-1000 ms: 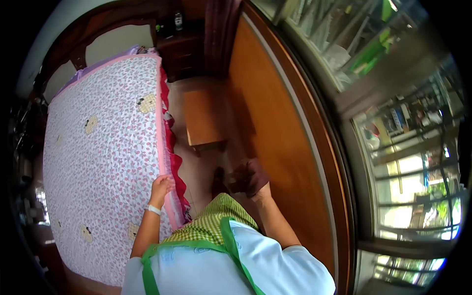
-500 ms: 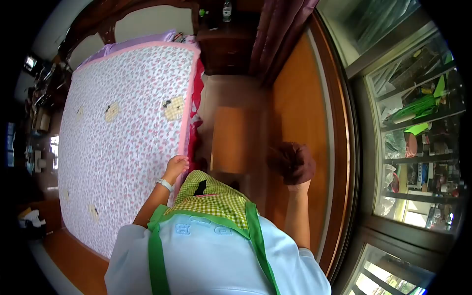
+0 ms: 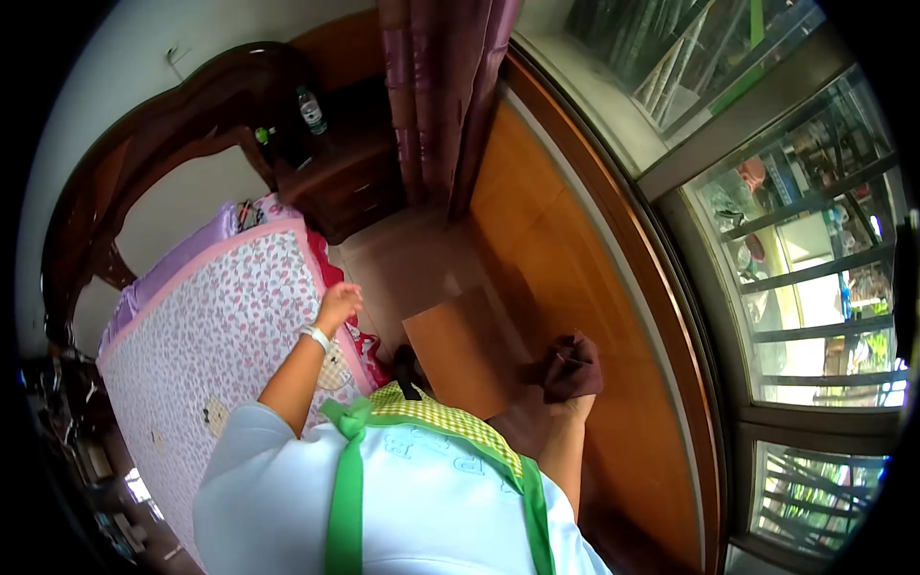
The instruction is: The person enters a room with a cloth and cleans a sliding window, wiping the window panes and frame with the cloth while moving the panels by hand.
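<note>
My right hand [image 3: 573, 406] grips a dark maroon cloth [image 3: 572, 366], bunched up and hanging close to the orange wooden wall panel [image 3: 565, 278]. The cloth covers most of those fingers. Over the near edge of the bed, my left hand [image 3: 340, 303] is held out with loosely bent fingers and nothing in it. Below it lies the bedspread [image 3: 259, 278], white with a pink pattern and a pink border. An orange-brown wooden board or stool top [image 3: 460, 350] sits low on the floor between my hands.
A dark nightstand [image 3: 355, 192] with a plastic bottle [image 3: 310, 110] stands beside the carved headboard [image 3: 144, 158]. A purple curtain [image 3: 431, 96] hangs in the corner. Along the right run barred windows [image 3: 805, 278], with clutter behind the glass.
The view has swung so that the bed and nightstand sit further left and lower. My left hand has lifted slightly with its fingers looser. The cloth remains in my right hand.
</note>
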